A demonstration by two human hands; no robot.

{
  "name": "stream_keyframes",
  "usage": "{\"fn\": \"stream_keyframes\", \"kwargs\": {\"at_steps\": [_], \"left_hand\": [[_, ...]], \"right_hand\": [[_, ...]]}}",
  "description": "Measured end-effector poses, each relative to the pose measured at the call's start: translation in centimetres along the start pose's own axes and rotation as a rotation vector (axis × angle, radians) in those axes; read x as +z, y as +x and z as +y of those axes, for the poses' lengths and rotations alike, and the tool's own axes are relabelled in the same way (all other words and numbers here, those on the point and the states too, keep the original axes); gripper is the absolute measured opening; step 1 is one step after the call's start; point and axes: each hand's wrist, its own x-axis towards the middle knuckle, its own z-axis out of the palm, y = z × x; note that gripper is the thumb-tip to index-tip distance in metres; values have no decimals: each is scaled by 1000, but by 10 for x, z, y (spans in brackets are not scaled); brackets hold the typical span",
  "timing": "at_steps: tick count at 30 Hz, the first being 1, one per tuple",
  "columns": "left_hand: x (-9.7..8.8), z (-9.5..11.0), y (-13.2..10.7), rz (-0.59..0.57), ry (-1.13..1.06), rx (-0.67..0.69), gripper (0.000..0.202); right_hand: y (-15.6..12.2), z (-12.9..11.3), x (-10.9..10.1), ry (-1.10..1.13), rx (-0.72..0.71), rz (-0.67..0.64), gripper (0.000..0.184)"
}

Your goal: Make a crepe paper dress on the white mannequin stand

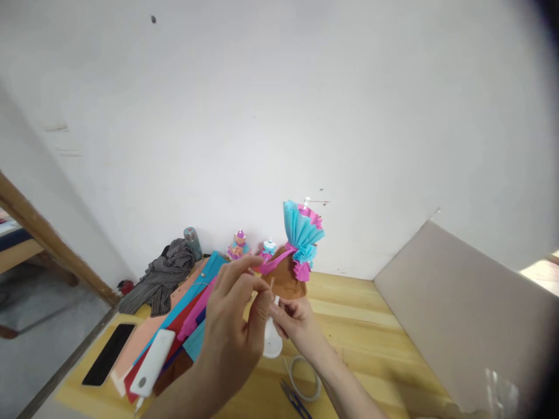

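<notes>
Brown, blue & pink paper craft [290, 265] is up over the wooden table [362, 317], just above a white piece [272, 344] that R hand [297, 321] pinches b/w thumb & fingers; L hand [236, 314] has thumb & index bent close by a thin strip [272, 284], can't tell if gripping. Below, snips [295, 400] lie next to a coiled tube [319, 385], w/ white device [152, 362], phone [109, 354] & colored sheets [196, 314] off to L. Farther back nr wall [174, 116]: striped cloth [159, 276], flask [192, 241], 2 small paper dolls [239, 247].

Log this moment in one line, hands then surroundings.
left hand: fingertips near brown paper craft with turquoise-and-pink ruffles | right hand: pinching white stem with round base | nearby: dark blue snips, coiled white cord
</notes>
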Motion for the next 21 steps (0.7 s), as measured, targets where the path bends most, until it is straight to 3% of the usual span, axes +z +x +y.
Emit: {"fn": "stream_keyframes", "kwargs": {"at_steps": [7,14,21], "left_hand": [[11,-14,12,51,70,100,15],[16,-7,8,128,245,249,15],[26,2,-5,88,307,190,16]], "right_hand": [[1,11,1,-93,10,41,50],[1,2,2,-159,26,45,49],[3,-1,1,-237,-75,50,45]]}}
